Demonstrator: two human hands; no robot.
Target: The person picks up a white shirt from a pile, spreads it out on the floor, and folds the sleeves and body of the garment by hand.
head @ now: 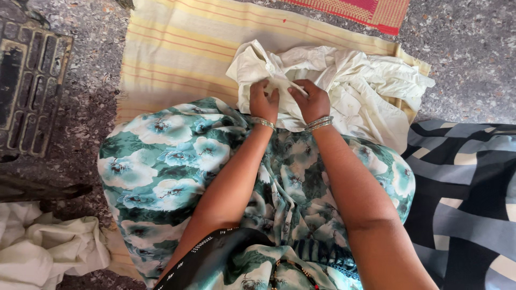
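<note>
Setting, as I see it: home floor workspace. Speckled grey stone floor [86, 107]; yellow striped woven mat [177, 48] beyond my fingers; black cast-iron sewing treadle [29, 80] far left; grey-blue patterned blanket [462, 188] to the right.

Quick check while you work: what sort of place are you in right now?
Probably the floor of a home or small tailoring spot. A striped mat lies on speckled stone floor, a cast-iron treadle sits beside it, and both hands, left hand and right hand, pinch a cream cloth.
</note>
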